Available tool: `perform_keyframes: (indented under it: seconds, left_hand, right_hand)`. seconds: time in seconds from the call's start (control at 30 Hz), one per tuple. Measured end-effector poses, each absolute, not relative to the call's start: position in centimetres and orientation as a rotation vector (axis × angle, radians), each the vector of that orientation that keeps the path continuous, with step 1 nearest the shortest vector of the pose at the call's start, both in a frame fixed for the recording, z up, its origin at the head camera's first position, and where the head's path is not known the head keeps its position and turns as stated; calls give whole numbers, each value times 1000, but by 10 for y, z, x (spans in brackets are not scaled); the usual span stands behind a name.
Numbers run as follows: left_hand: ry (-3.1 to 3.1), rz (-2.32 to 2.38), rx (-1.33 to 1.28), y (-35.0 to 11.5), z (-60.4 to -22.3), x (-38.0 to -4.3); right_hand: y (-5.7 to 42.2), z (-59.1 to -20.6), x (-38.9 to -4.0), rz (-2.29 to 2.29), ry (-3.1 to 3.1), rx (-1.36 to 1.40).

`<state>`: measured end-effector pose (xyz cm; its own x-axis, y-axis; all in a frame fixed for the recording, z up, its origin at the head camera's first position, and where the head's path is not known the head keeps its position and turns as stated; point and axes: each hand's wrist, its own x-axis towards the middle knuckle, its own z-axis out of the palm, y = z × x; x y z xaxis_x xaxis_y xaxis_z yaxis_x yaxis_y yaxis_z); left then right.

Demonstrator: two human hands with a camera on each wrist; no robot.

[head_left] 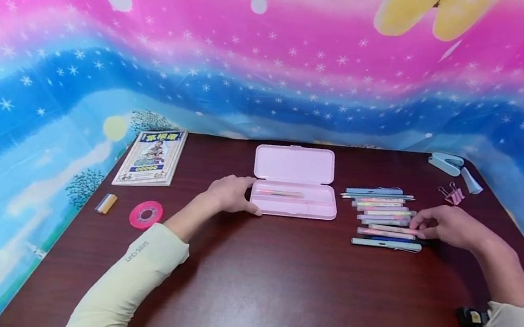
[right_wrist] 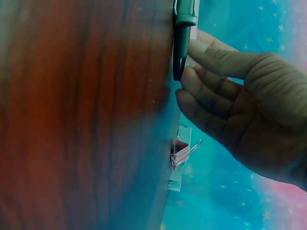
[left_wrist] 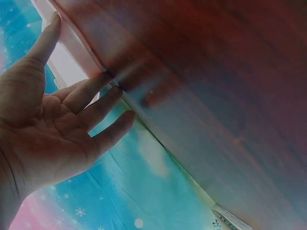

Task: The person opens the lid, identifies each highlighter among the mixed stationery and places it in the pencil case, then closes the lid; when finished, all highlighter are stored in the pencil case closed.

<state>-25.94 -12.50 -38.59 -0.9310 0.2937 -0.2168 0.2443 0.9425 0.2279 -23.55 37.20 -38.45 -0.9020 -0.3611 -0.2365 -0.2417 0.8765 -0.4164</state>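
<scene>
A pink pencil case (head_left: 292,214) lies with its lid (head_left: 294,164) raised at the back and a light-coloured pen (head_left: 281,192) in its rear compartment. My left hand (head_left: 231,195) rests against the case's left end, thumb at the front corner and the other fingers loosely extended behind, as the left hand (left_wrist: 57,124) shows in the left wrist view. At the right, my right hand (head_left: 450,227) pinches the right end of a pale pink highlighter (head_left: 390,229) within a row of several pens. A light-blue pen (head_left: 385,244) lies at the row's front; its dark tip shows beside my thumb.
A comic book (head_left: 150,158), a pink tape roll (head_left: 146,215) and an eraser (head_left: 106,203) lie at the left. At the back right are a light-blue stapler (head_left: 446,164), a pink binder clip (head_left: 452,194) and a pale blue object (head_left: 471,181). A patterned cloth hangs behind the table.
</scene>
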Motion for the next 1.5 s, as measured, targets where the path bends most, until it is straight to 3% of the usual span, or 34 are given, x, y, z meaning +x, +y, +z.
perform_keyframes:
  seconds: [0.33,0.87,1.5]
  left_hand:
    - [2844,289,412,-126,-388,-260]
    - [2839,269,415,-124,-382,-260]
    - [2822,241,405,-121,-378,-262]
  right_hand:
    - [364,-369,-238,-626,2820,-536]
    - [267,-357,-277,-739,2883,-689]
    - [206,-373,-291,-651,2845,-703]
